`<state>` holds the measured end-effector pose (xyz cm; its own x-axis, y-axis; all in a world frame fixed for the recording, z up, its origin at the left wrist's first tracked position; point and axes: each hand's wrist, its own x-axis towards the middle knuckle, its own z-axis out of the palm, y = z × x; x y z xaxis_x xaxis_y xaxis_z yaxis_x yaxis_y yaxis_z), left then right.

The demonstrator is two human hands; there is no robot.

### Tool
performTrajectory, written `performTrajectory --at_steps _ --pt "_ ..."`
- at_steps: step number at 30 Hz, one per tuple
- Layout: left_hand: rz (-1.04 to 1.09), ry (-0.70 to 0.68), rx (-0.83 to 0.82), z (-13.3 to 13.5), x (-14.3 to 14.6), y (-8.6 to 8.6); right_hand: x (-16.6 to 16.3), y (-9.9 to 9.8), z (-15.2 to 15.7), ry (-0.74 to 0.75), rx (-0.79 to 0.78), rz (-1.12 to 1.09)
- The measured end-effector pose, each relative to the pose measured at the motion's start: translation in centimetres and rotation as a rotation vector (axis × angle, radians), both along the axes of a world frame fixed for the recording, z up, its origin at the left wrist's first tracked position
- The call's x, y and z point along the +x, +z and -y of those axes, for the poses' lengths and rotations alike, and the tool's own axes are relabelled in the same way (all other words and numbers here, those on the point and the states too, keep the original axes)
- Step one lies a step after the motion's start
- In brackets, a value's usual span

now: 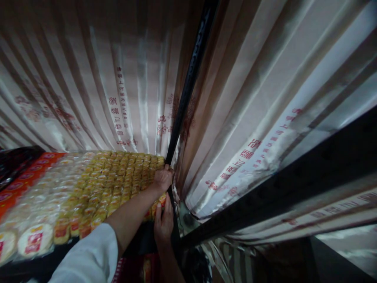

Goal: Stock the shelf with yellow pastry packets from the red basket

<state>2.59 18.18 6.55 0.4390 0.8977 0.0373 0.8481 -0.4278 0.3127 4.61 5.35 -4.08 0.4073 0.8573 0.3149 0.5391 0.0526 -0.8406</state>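
Observation:
Rows of small yellow pastries in clear wrappers stand packed together on the display at the lower left. My left hand reaches over them to the far right corner, beside a black pole. Its fingers are curled and partly hidden, so what they hold, if anything, does not show. Nearer to me, my right hand is at the right edge of the rows. Its thumb and fingers are closed round a wrapped pastry with a red and yellow label.
White round cakes in clear wrap lie left of the yellow rows, beside an orange patterned strip. Pleated curtains with red printing hang behind. The black pole meets the display's corner; a dark beam slants across the right.

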Motion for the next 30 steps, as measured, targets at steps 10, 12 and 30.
performTrajectory --at_steps 10,12,30 --pt "0.071 0.044 0.052 0.5 -0.3 0.3 0.0 -0.2 -0.2 -0.019 0.020 0.029" --pt "0.094 0.068 0.079 1.2 -0.7 0.7 0.1 -0.2 -0.3 -0.035 0.015 0.044" --pt "0.466 0.163 -0.443 26.5 -14.6 -10.1 -0.7 2.3 2.3 0.013 0.145 -0.014"
